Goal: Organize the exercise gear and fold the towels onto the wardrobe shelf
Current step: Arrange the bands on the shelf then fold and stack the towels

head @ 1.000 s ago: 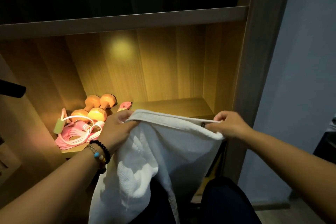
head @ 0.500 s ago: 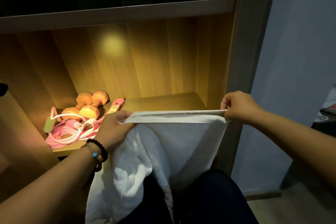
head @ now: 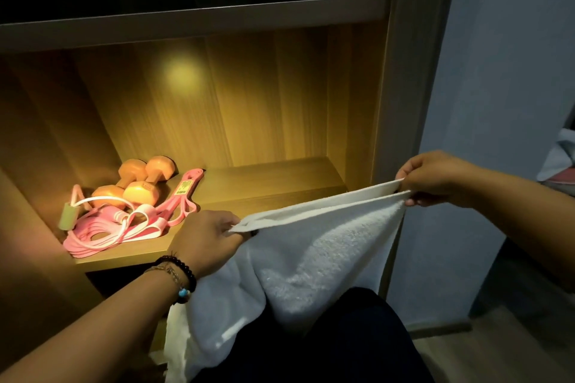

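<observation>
Head view: white towel [head: 314,246] stretched between left hand [head: 203,241] and right hand [head: 435,179], each pinching a doubled top corner; long edge rising rightward, just before the shelf [head: 267,183]; left hand nearer; dumbbells [head: 137,183] at left.

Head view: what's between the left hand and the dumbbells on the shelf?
In the head view, a tangle of pink resistance bands lies between the left hand and the two orange dumbbells, on the wooden shelf.
</observation>
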`<state>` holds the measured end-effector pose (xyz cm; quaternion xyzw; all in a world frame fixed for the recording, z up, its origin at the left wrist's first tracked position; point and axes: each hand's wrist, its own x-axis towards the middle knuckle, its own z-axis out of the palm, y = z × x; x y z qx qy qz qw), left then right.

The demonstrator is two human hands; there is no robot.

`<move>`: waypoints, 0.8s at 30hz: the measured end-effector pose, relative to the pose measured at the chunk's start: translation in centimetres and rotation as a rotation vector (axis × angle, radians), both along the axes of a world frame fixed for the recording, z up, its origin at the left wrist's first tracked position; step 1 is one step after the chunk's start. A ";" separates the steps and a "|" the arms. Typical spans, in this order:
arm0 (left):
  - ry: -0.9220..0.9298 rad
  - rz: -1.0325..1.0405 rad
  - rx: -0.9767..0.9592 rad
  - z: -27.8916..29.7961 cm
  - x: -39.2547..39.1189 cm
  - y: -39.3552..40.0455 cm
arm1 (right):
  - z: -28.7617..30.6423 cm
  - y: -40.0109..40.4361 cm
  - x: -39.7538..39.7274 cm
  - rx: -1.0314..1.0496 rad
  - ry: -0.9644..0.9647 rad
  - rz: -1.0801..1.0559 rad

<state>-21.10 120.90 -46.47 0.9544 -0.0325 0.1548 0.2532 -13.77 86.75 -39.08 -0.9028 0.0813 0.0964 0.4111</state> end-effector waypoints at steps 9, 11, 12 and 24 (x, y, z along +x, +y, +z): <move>-0.062 0.016 -0.124 -0.8 -0.4 -0.1 | -1.6 0.6 -0.9 -0.266 -0.097 0.262; -0.053 0.009 -0.177 -0.8 -0.6 -0.1 | -2.5 1.7 -1.7 -0.449 -0.213 0.343; -0.044 0.005 -0.206 -0.8 -0.6 -0.1 | -3.1 2.3 -2.2 -0.474 -0.280 0.386; -0.022 0.013 -0.271 -1.1 -1.0 0.4 | -10.5 13.9 -6.2 -0.049 -0.514 0.694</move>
